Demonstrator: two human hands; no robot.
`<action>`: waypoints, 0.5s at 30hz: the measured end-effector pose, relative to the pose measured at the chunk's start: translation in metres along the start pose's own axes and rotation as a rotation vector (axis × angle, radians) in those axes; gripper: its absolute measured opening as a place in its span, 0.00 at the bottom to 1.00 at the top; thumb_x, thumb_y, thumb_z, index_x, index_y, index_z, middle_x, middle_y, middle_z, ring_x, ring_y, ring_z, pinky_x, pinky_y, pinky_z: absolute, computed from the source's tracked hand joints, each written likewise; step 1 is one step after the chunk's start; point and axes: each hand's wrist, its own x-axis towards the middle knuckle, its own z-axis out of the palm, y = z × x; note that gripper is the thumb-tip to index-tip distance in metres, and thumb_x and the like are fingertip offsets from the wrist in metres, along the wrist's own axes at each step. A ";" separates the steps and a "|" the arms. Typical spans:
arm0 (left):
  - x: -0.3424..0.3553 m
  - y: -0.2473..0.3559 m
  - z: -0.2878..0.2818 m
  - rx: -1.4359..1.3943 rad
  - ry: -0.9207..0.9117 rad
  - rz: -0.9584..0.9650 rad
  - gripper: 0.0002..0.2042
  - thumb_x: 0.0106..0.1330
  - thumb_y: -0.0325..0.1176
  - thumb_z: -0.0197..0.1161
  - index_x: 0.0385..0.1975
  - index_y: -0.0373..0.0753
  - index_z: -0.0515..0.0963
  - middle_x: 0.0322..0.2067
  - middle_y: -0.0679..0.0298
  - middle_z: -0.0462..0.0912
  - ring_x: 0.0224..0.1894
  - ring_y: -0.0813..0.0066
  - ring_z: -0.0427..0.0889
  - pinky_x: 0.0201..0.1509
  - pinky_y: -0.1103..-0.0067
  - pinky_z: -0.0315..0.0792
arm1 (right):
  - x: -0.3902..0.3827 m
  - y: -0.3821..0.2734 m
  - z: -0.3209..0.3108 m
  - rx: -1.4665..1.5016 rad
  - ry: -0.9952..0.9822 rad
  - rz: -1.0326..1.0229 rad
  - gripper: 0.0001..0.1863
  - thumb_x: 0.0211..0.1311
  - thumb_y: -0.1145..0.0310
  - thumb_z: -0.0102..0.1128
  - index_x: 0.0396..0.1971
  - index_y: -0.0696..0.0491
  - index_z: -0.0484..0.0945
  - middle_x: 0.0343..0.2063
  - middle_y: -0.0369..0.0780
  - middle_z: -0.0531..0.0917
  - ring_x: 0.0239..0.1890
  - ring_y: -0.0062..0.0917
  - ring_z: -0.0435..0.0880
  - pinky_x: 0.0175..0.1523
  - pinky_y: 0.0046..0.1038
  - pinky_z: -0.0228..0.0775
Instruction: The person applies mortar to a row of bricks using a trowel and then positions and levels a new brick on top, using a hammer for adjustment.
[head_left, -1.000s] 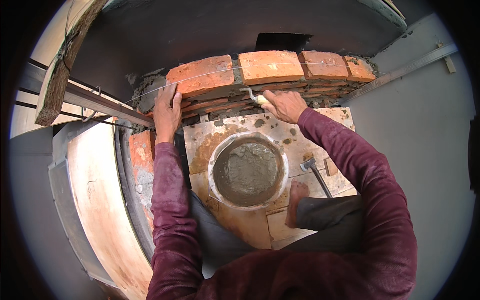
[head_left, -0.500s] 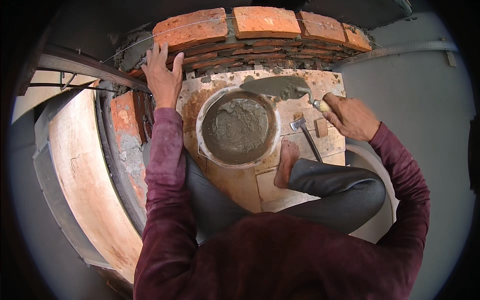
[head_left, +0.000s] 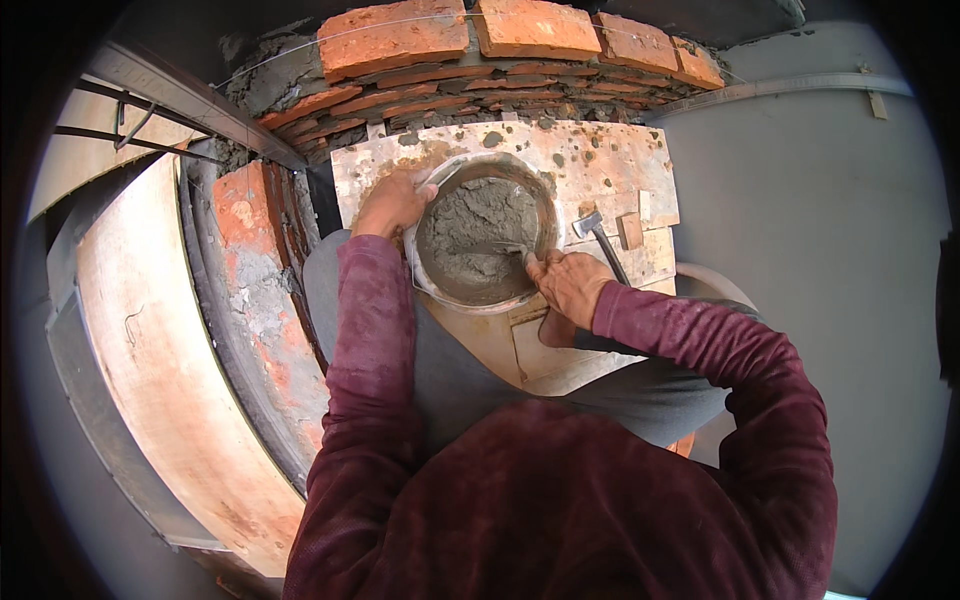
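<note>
Between my legs stands a round bucket of wet grey mortar. My left hand is closed on the bucket's left rim, thumb and fingers pinching the edge. Inside the right part of the bucket, my right hand is closed round the handle of a trowel. The trowel's blade is mostly sunk in the mortar, so only a little of it shows.
Ahead runs a low brick wall with a string line along its top course. A hammer and a small wood block lie on the mortar-spotted boards right of the bucket. A brick edge and a plywood sheet are at left.
My left hand has come down from the wall's top brick to the bucket rim. My right hand has brought the trowel from above the boards down into the mortar.
</note>
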 end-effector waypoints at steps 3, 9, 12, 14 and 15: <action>-0.009 0.015 0.000 -0.062 -0.006 0.035 0.22 0.66 0.43 0.64 0.58 0.43 0.79 0.48 0.47 0.85 0.50 0.53 0.85 0.57 0.67 0.74 | -0.033 0.012 -0.015 0.227 0.040 0.123 0.21 0.65 0.67 0.53 0.56 0.59 0.67 0.39 0.53 0.84 0.39 0.44 0.87 0.44 0.40 0.79; -0.002 0.044 0.021 -0.041 0.103 0.085 0.18 0.63 0.45 0.66 0.45 0.37 0.83 0.35 0.54 0.87 0.38 0.60 0.86 0.46 0.69 0.76 | -0.025 0.016 0.017 0.373 -0.024 0.205 0.22 0.65 0.67 0.54 0.55 0.61 0.66 0.36 0.57 0.84 0.40 0.49 0.85 0.47 0.44 0.77; 0.002 0.037 0.024 -0.052 0.137 0.090 0.17 0.61 0.44 0.66 0.39 0.35 0.82 0.31 0.53 0.85 0.35 0.60 0.85 0.44 0.68 0.75 | -0.038 -0.024 0.027 0.091 0.077 0.044 0.29 0.63 0.67 0.55 0.62 0.62 0.65 0.36 0.56 0.84 0.41 0.48 0.85 0.49 0.43 0.75; -0.004 0.028 0.021 -0.019 0.165 0.091 0.17 0.60 0.43 0.66 0.39 0.35 0.82 0.31 0.52 0.85 0.34 0.60 0.85 0.43 0.68 0.75 | -0.046 -0.020 -0.005 0.256 0.019 0.095 0.27 0.64 0.65 0.54 0.61 0.61 0.66 0.36 0.56 0.84 0.42 0.48 0.84 0.50 0.44 0.74; -0.006 0.028 0.018 -0.004 0.182 0.096 0.16 0.60 0.42 0.66 0.39 0.34 0.82 0.30 0.52 0.85 0.34 0.60 0.84 0.43 0.68 0.75 | -0.045 -0.006 -0.018 0.409 -0.013 0.123 0.26 0.65 0.64 0.53 0.60 0.61 0.67 0.36 0.57 0.83 0.42 0.48 0.84 0.51 0.45 0.73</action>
